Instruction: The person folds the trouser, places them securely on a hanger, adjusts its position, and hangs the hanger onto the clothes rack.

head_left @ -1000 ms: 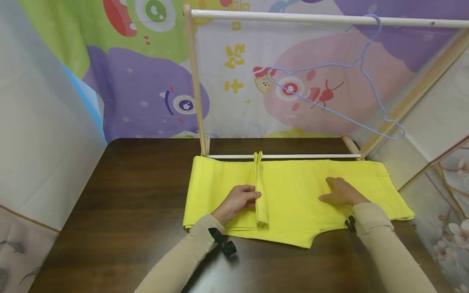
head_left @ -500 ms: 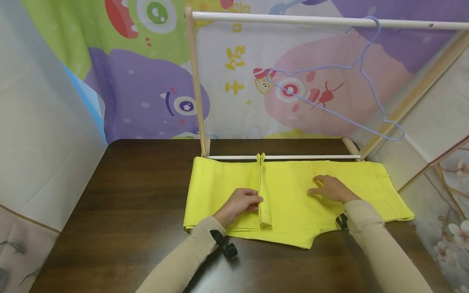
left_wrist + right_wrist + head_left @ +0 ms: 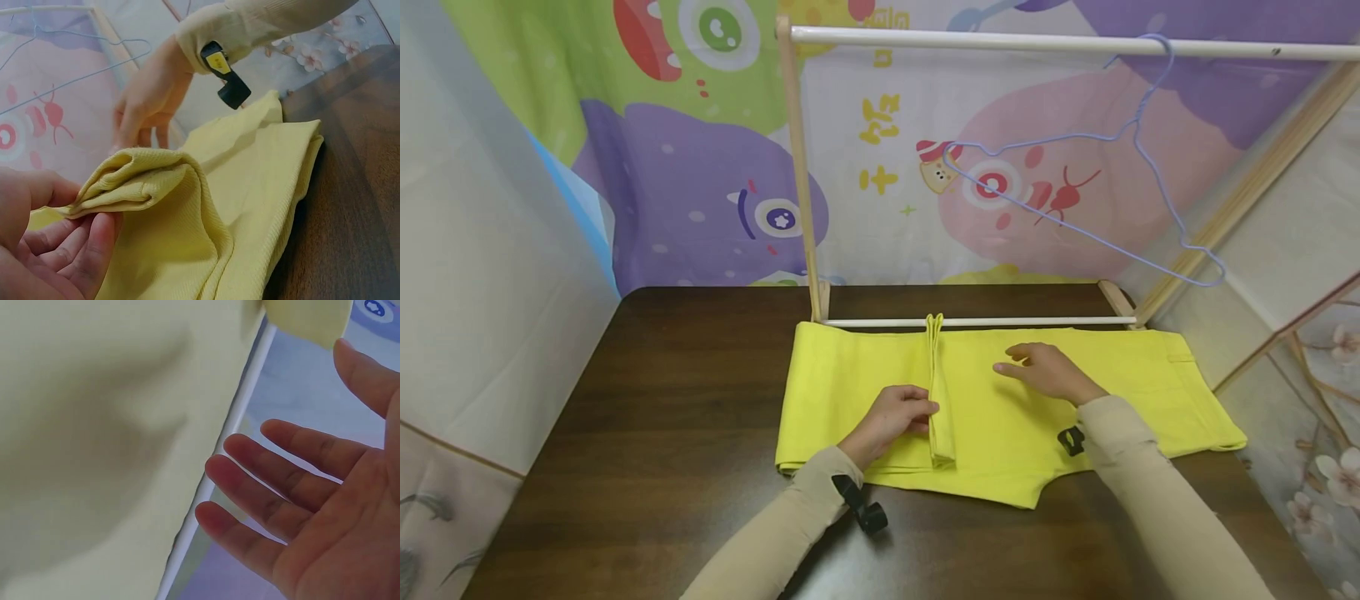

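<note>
While the left hand point(image 3: 887, 423) pinches a standing fold point(image 3: 943, 442) of the yellow trousers point(image 3: 1000, 421), apparently to keep its layers together, the right hand point(image 3: 1047, 371), fingers spread, seems to hover above them where they lie on the brown table point(image 3: 625, 433) before the rack point(image 3: 1000, 40).

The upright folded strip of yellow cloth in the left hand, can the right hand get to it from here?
Probably yes. The right hand hovers over the flat yellow cloth beside the upright folded strip, its grip holding nothing, and nothing visible stands between them. The left hand pinches only its middle.
</note>
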